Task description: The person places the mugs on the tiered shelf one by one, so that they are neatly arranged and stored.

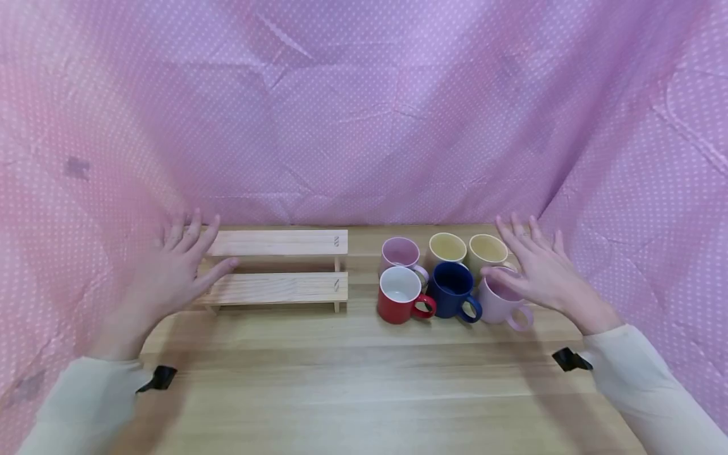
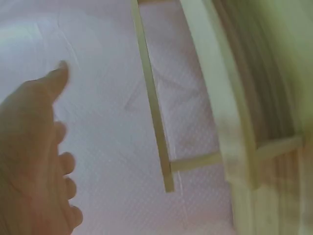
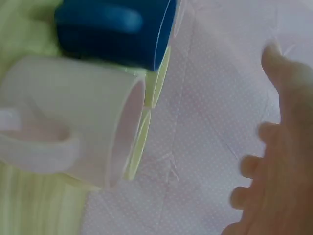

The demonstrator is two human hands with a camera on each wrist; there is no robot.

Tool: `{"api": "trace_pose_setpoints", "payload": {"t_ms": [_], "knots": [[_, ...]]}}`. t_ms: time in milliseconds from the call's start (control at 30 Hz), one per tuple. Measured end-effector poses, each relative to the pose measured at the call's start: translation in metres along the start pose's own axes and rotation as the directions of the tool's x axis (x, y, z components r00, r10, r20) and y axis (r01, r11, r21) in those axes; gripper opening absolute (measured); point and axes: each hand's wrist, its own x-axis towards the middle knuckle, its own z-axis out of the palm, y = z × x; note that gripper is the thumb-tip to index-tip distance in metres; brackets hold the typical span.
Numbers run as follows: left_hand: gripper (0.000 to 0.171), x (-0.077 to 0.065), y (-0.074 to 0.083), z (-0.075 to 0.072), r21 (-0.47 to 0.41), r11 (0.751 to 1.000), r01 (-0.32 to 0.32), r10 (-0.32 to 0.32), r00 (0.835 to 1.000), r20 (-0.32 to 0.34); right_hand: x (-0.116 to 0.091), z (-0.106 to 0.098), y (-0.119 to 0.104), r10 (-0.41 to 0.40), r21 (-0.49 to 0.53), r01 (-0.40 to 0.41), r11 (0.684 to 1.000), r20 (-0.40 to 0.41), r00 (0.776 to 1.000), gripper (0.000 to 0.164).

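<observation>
My left hand (image 1: 176, 272) hovers with spread fingers at the left end of a two-step wooden rack (image 1: 279, 288), holding nothing. My right hand (image 1: 537, 268), fingers also spread, is over the right side of a group of mugs and overlaps the front pink mug (image 1: 493, 305) in the head view. Left of that one stand a blue mug (image 1: 452, 291) and a red mug (image 1: 394, 308) with a white inside. Behind them are another pink mug (image 1: 400, 251) and two yellow mugs (image 1: 447, 245). All stand upright with openings up; the front handles point right.
The wooden table (image 1: 364, 385) runs under everything. A pink dotted cloth (image 1: 364, 126) hangs behind it and along both sides. Black tabs (image 1: 570, 359) stick out at both sleeve cuffs. The rack stands left of the mugs, with a gap between.
</observation>
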Motion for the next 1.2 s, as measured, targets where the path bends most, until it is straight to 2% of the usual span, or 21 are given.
{"api": "trace_pose_setpoints", "payload": {"t_ms": [100,200,333,400,467,533,600,667,700,833,867,933,1000,1033,1100,1200], "knots": [[0.096,-0.008,0.007,0.006,-0.101,0.995,-0.005,-0.004,0.996,-0.091,-0.011,0.006,0.0,-0.01,0.104,0.021,0.994,-0.097,0.995,0.124],[0.108,-0.014,0.006,0.016,-0.225,0.974,0.005,-0.04,0.988,-0.151,-0.022,0.015,0.004,0.031,0.205,0.002,0.979,-0.155,0.987,0.141],[0.121,-0.02,-0.003,0.039,-0.407,0.913,0.004,-0.083,0.981,-0.177,-0.039,0.034,0.014,0.113,0.375,-0.039,0.926,-0.177,0.978,0.148],[0.125,-0.023,-0.011,0.055,-0.499,0.867,0.009,-0.102,0.982,-0.159,-0.048,0.043,0.02,0.154,0.449,-0.069,0.891,-0.156,0.976,0.149],[0.126,-0.027,-0.017,0.07,-0.574,0.818,0.04,-0.127,0.985,-0.113,-0.055,0.052,0.027,0.174,0.526,-0.084,0.846,-0.125,0.977,0.146],[0.125,-0.029,-0.023,0.083,-0.628,0.775,0.074,-0.148,0.987,-0.067,-0.062,0.06,0.033,0.179,0.616,-0.089,0.782,-0.085,0.98,0.141],[0.123,-0.03,-0.027,0.092,-0.676,0.728,0.112,-0.164,0.986,-0.014,-0.067,0.067,0.038,0.176,0.702,-0.093,0.706,-0.047,0.983,0.134],[0.12,-0.032,-0.029,0.098,-0.689,0.71,0.146,-0.179,0.984,0.023,-0.071,0.074,0.042,0.171,0.77,-0.113,0.628,0.005,0.985,0.126],[0.118,-0.033,-0.03,0.1,-0.695,0.701,0.161,-0.186,0.982,0.04,-0.073,0.077,0.044,0.171,0.783,-0.129,0.608,0.029,0.985,0.122],[0.115,-0.036,-0.031,0.103,-0.703,0.684,0.194,-0.208,0.976,0.068,-0.078,0.09,0.045,0.154,0.779,-0.141,0.611,0.058,0.986,0.098],[0.114,-0.036,-0.031,0.103,-0.711,0.673,0.203,-0.214,0.974,0.075,-0.078,0.092,0.045,0.15,0.777,-0.134,0.615,0.052,0.987,0.093],[0.114,-0.037,-0.031,0.103,-0.726,0.652,0.219,-0.227,0.97,0.088,-0.08,0.096,0.045,0.16,0.796,-0.132,0.59,0.045,0.986,0.085],[0.113,-0.038,-0.033,0.103,-0.73,0.64,0.242,-0.246,0.964,0.104,-0.081,0.097,0.045,0.18,0.818,-0.144,0.556,0.051,0.982,0.082],[0.112,-0.039,-0.034,0.103,-0.725,0.639,0.257,-0.257,0.96,0.113,-0.081,0.097,0.045,0.193,0.836,-0.154,0.527,0.058,0.979,0.08],[0.108,-0.04,-0.037,0.104,-0.707,0.65,0.278,-0.276,0.953,0.121,-0.082,0.098,0.046,0.218,0.867,-0.177,0.465,0.082,0.973,0.075],[0.102,-0.041,-0.04,0.103,-0.673,0.674,0.306,-0.294,0.946,0.136,-0.084,0.098,0.048,0.239,0.892,-0.207,0.401,0.117,0.964,0.064]]}}
